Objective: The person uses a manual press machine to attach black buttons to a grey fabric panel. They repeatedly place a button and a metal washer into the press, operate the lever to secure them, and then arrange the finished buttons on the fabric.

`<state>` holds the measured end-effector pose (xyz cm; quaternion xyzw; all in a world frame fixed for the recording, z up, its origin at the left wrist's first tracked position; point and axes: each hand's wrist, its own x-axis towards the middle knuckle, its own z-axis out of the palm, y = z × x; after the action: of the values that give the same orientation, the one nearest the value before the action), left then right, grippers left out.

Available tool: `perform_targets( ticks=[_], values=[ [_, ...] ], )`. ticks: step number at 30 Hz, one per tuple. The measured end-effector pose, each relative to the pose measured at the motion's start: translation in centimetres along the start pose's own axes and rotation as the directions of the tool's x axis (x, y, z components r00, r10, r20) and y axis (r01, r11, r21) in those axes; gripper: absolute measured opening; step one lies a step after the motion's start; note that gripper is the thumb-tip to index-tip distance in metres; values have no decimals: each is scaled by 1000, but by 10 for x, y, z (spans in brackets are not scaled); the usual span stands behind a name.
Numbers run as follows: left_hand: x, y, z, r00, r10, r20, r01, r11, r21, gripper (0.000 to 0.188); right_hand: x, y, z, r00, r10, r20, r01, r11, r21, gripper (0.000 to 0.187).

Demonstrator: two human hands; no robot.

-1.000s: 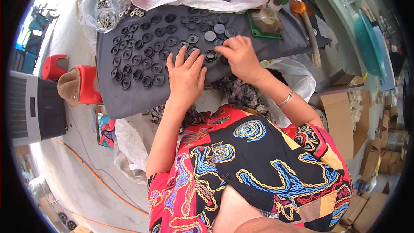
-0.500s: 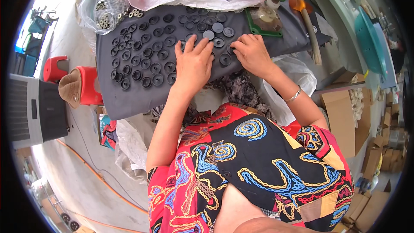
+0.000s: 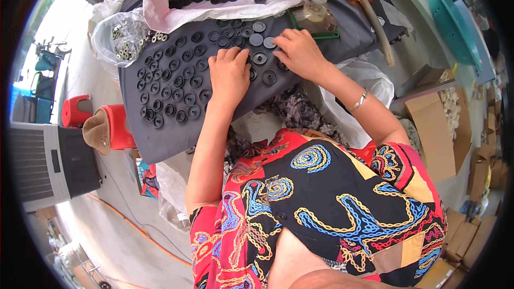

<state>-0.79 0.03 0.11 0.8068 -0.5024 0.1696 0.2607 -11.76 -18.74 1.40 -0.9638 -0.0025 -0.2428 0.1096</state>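
Observation:
Rows of black round plastic discs (image 3: 189, 98) with raised rims and central stubs lie on the dark grey cloth-covered table (image 3: 166, 150). Over the middle of them is my left hand (image 3: 230, 77), its fingers bent and close together; what lies under the fingertips is hidden. My right hand (image 3: 302, 56) is to its right, thumb and fingers drawn together at the edge of a flat grey disc (image 3: 269, 43). Another grey disc (image 3: 256, 39) lies just left of that one. Between the hands sits a ringed disc (image 3: 259, 58), with a black disc (image 3: 269, 76) nearer me.
A white sack (image 3: 225, 10) heaped with black discs lies at the back. Left of it is a clear bag of small metal rings (image 3: 126, 43). A green hand press (image 3: 316, 27) and an orange-headed hammer (image 3: 375, 18) are at the right. Red stools (image 3: 120, 128) stand left.
The view has shifted. My left fingers, spread before, are drawn together and cover a grey disc seen earlier. My right hand has moved from a black disc up to the grey one.

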Motion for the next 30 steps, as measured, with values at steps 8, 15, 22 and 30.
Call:
perform_targets(
  ticks=[8,15,22,30],
  values=[
    [23,-4,-7,971,-44,233,29,997,70,27,28,10,27,997,-12,77,17,998,-66,14],
    [26,-8,-8,944,-263,199,314,902,-297,28,17,21,20,995,100,0,-98,977,190,14],
    [37,25,-1,859,-355,368,510,526,-681,28,1,24,6,993,115,17,-115,959,260,24],
    [41,36,11,744,-380,550,613,60,-788,50,2,0,-10,997,10,-81,33,862,506,33]
  ],
)
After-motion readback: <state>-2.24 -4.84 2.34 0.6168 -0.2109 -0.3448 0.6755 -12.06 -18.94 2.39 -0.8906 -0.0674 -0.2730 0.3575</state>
